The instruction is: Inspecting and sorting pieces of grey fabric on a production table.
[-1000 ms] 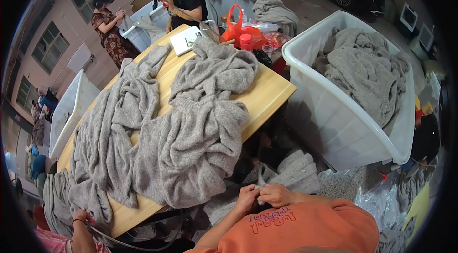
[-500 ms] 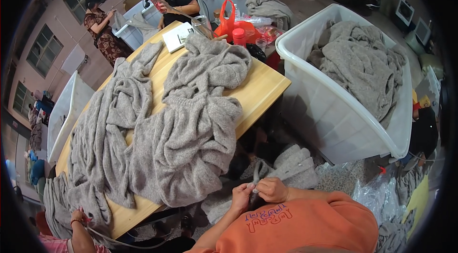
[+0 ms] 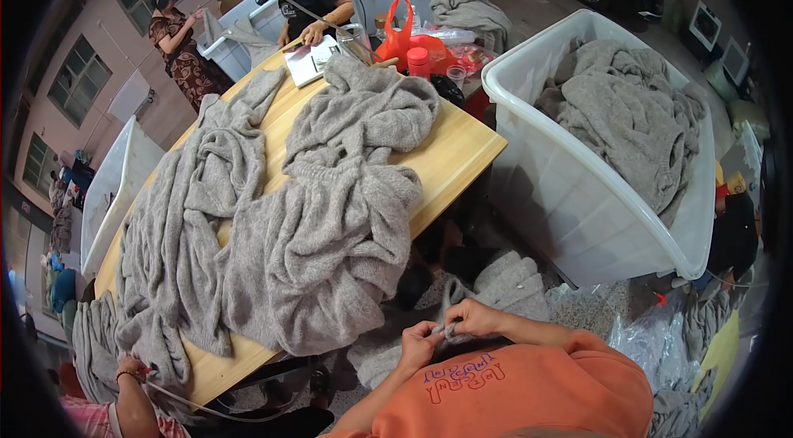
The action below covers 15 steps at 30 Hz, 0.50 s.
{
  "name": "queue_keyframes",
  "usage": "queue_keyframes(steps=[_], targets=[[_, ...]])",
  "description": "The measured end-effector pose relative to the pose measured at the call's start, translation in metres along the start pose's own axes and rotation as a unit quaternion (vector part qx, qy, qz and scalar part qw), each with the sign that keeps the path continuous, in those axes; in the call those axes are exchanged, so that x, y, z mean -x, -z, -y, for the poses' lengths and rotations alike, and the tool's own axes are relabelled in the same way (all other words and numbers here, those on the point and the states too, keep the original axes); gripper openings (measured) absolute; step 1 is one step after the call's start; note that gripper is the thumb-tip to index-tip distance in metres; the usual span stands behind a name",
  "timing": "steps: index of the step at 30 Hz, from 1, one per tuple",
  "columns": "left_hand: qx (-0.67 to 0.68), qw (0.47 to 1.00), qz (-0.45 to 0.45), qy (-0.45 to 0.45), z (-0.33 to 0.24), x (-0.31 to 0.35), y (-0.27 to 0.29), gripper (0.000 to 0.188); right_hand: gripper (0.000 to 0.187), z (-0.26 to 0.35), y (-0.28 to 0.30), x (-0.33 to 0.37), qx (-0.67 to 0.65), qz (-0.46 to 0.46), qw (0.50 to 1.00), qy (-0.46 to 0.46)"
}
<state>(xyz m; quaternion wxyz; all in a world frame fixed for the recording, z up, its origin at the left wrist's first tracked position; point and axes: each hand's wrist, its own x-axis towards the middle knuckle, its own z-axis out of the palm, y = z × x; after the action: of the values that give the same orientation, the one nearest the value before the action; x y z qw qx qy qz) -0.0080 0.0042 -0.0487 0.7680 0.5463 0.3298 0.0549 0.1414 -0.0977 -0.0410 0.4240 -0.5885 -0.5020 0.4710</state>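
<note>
In front of my orange top, a grey knit garment [image 3: 508, 289] hangs over my lap, below the table's edge. My left hand [image 3: 420, 345] pinches a narrow edge of it between thumb and fingers. Close beside it, my right hand [image 3: 474, 318] has its fingers closed on the same edge, knuckles up. The fingertips nearly meet, and the bit of knit between them is mostly hidden. Any small tool in the fingers cannot be made out.
A wooden table [image 3: 450, 145] bears heaped grey knit garments [image 3: 322, 248]. At right stands a white plastic tub [image 3: 578, 182] with more knitwear. A co-worker's hand [image 3: 130, 372] works at lower left. Two people stand beyond the table, near a red bag [image 3: 396, 45].
My hands have shifted slightly, and my right hand has turned knuckles up over the knit edge. The person across the table has lowered a hand onto the white pad.
</note>
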Motion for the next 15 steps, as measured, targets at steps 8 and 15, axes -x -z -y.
queue_keyframes(steps=[8,15], targets=[[-0.217,0.961,-0.095,-0.146,0.002,-0.001,0.001,0.012,0.012,-0.004,-0.015,0.001,0.014,-0.09,0.994,-0.06],[-0.291,0.915,-0.142,-0.242,-0.001,0.001,-0.003,0.008,0.008,0.013,-0.031,-0.004,0.177,-0.219,0.96,-0.011]])
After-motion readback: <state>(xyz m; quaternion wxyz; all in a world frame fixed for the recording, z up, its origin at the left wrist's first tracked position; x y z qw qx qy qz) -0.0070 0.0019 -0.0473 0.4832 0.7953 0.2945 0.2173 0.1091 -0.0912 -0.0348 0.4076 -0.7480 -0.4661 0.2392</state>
